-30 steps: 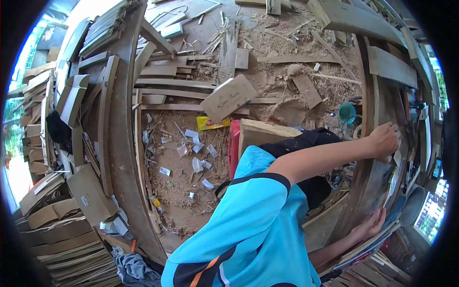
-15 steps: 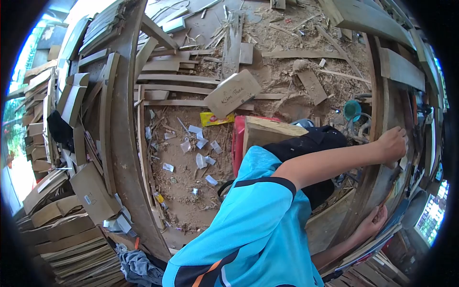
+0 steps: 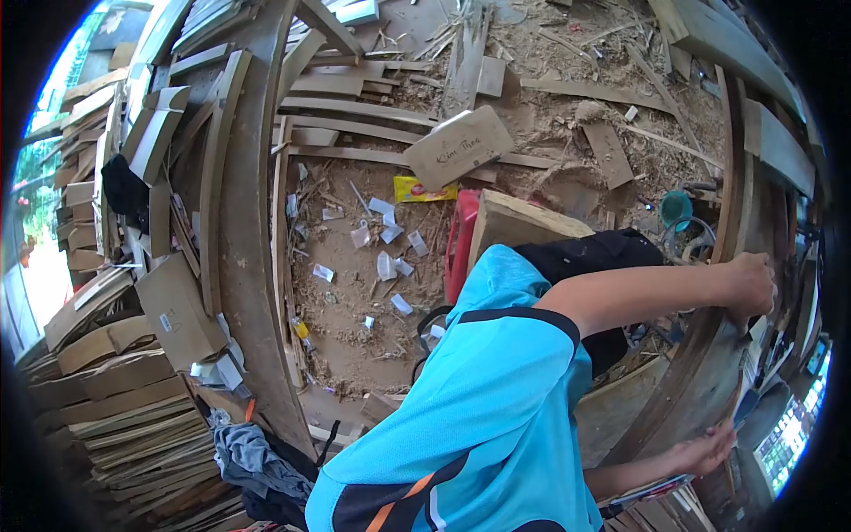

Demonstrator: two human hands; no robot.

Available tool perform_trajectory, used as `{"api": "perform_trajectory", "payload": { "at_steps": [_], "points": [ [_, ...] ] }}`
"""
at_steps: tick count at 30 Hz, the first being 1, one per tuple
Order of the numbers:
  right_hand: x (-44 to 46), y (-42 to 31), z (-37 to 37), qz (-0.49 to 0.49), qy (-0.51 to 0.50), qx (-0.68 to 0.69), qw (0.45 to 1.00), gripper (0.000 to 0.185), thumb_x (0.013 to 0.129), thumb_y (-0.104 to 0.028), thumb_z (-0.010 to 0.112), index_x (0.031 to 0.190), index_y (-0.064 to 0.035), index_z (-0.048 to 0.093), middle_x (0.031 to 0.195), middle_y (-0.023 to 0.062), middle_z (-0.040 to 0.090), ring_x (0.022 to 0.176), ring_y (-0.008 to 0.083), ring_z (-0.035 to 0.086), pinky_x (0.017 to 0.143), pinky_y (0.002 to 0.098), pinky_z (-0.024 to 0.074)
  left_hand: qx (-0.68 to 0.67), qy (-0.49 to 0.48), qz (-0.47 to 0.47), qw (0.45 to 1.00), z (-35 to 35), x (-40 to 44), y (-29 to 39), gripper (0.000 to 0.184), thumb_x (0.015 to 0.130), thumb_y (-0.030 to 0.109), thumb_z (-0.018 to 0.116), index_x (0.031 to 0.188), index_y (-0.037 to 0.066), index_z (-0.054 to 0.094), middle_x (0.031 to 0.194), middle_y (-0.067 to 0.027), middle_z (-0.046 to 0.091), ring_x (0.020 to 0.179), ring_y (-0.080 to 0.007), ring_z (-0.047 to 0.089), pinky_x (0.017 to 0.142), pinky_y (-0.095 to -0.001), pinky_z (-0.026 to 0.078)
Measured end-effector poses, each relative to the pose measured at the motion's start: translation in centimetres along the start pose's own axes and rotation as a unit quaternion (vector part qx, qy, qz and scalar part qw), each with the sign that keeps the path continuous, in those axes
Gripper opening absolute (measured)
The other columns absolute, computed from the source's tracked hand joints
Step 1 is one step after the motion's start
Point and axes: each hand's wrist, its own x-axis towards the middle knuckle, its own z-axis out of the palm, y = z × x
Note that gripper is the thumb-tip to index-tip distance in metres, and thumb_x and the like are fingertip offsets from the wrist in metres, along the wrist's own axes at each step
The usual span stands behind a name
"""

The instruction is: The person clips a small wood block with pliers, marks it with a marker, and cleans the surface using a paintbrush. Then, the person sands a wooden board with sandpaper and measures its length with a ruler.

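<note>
At the far right, my left hand (image 3: 752,285) is closed, with its fingers curled over the edge of a worn wooden surface (image 3: 687,390). What sits inside that fist is hidden. My right hand (image 3: 705,450) is lower down, fingers bent together beside a thin, pale-edged sheet (image 3: 739,395). Whatever the fingertips grip cannot be made out. Under the right wrist lies a thin stack with coloured edges (image 3: 660,486). A light blue sleeve (image 3: 496,355) covers my left upper arm across the middle of the view.
A wooden block (image 3: 523,222) and a red plastic item (image 3: 462,239) are by my leg. Cardboard with handwriting (image 3: 461,146), a yellow packet (image 3: 424,190) and paper scraps litter the sawdust floor. A long beam (image 3: 244,204) and stacked wood strips (image 3: 142,434) stand left. A green cup (image 3: 675,208) lies right.
My left hand has shifted slightly right and down, still closed. My right hand has moved lower, away from the left one. The floor things appear a little higher and further right.
</note>
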Motion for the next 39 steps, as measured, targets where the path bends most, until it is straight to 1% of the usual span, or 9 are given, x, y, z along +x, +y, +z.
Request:
{"api": "perform_trajectory", "payload": {
  "at_steps": [8, 13, 16, 20, 21, 25, 27, 32, 39],
  "points": [
    [1.1, -4.4, -0.6, -0.038, -0.068, 0.095, 0.992, 0.027, 0.083, -0.006, 0.056, 0.106, 0.0036, 0.046, 0.092, 0.0144, 0.059, 0.079, 0.0191, 0.056, 0.066, 0.0241, 0.0473, 0.002, -0.029, -0.020, 0.999, -0.7, 0.0, 0.1, 0.035, 0.059, 0.046, 0.065, 0.076, 0.016, 0.066, 0.082, -0.0030, 0.062, 0.088, -0.0240, 0.056, 0.078, -0.0403, 0.036],
    [6.5, -0.7, -3.9, -0.295, -0.204, -0.266, 0.895, 0.022, 0.086, -0.007, 0.051, 0.105, 0.0044, 0.052, 0.103, 0.0144, 0.059, 0.091, 0.0194, 0.057, 0.076, 0.0272, 0.0474, 0.002, 0.078, -0.037, 0.996, 0.6, 0.2, -0.4, 0.041, 0.059, 0.052, 0.064, 0.078, 0.016, 0.066, 0.087, -0.0047, 0.062, 0.097, -0.0264, 0.051, 0.081, -0.0425, 0.035],
    [2.8, -2.8, -1.3, -0.304, -0.290, -0.286, 0.861, 0.020, 0.086, -0.007, 0.051, 0.103, 0.0027, 0.055, 0.101, 0.0097, 0.060, 0.089, 0.0165, 0.058, 0.077, 0.0259, 0.0465, 0.025, 0.108, -0.071, 0.991, -0.1, -0.1, -0.6, 0.045, 0.058, 0.055, 0.063, 0.074, 0.014, 0.067, 0.086, -0.0067, 0.061, 0.090, -0.0275, 0.053, 0.079, -0.0442, 0.037],
    [-5.0, -13.4, 0.2, -0.237, -0.323, -0.134, 0.907, 0.017, 0.084, 0.001, 0.047, 0.101, 0.0027, 0.048, 0.094, 0.0181, 0.060, 0.085, 0.0247, 0.059, 0.079, 0.0332, 0.0467, -0.094, 0.104, -0.131, 0.981, -0.6, -0.5, -1.4, 0.041, 0.060, 0.044, 0.067, 0.076, 0.007, 0.065, 0.082, -0.0139, 0.060, 0.081, -0.0287, 0.055, 0.072, -0.0409, 0.042],
    [-5.2, -14.4, -0.3, -0.188, -0.330, -0.060, 0.923, 0.018, 0.084, 0.002, 0.046, 0.102, 0.0025, 0.046, 0.093, 0.0200, 0.059, 0.085, 0.0260, 0.059, 0.079, 0.0354, 0.0469, -0.102, 0.233, -0.083, 0.964, -0.3, -0.6, -1.6, 0.045, 0.059, 0.043, 0.068, 0.084, 0.006, 0.062, 0.090, -0.0131, 0.059, 0.087, -0.0287, 0.053, 0.075, -0.0396, 0.040],
    [-1.1, -10.1, -2.7, -0.011, -0.316, 0.021, 0.948, 0.023, 0.084, -0.005, 0.049, 0.106, 0.0009, 0.043, 0.092, 0.0167, 0.058, 0.081, 0.0239, 0.059, 0.077, 0.0344, 0.0475, -0.205, 0.259, -0.044, 0.943, -1.8, -0.7, -1.4, 0.044, 0.063, 0.031, 0.069, 0.098, 0.005, 0.060, 0.093, -0.0115, 0.059, 0.090, -0.0297, 0.051, 0.080, -0.0379, 0.039],
    [2.9, -6.2, -3.0, 0.074, -0.194, 0.002, 0.978, 0.027, 0.086, -0.017, 0.052, 0.105, -0.0015, 0.044, 0.087, 0.0114, 0.061, 0.083, 0.0184, 0.058, 0.069, 0.0299, 0.0482, -0.207, 0.232, -0.040, 0.950, -1.5, -0.5, -1.4, 0.043, 0.064, 0.030, 0.068, 0.098, 0.004, 0.060, 0.093, -0.0120, 0.059, 0.090, -0.0297, 0.051, 0.081, -0.0377, 0.039],
    [7.8, -0.5, -2.6, -0.101, -0.028, -0.187, 0.977, 0.019, 0.087, -0.020, 0.049, 0.098, -0.0051, 0.054, 0.091, 0.0086, 0.060, 0.080, 0.0156, 0.059, 0.068, 0.0275, 0.0456, -0.249, 0.195, -0.106, 0.943, -2.6, -1.0, -1.4, 0.040, 0.067, 0.025, 0.068, 0.099, 0.003, 0.059, 0.096, -0.0137, 0.057, 0.090, -0.0288, 0.051, 0.081, -0.0358, 0.039],
    [-4.6, -10.4, 5.6, -0.289, -0.297, 0.113, 0.903, 0.010, 0.083, -0.007, 0.052, 0.092, -0.0025, 0.054, 0.094, 0.0098, 0.059, 0.083, 0.0244, 0.061, 0.069, 0.0279, 0.0491, -0.445, 0.245, -0.179, 0.843, -2.3, -2.2, -2.7, 0.031, 0.082, 0.008, 0.057, 0.110, -0.004, 0.050, 0.095, -0.0052, 0.055, 0.087, -0.0106, 0.050, 0.076, -0.0235, 0.041]
  ]
}}
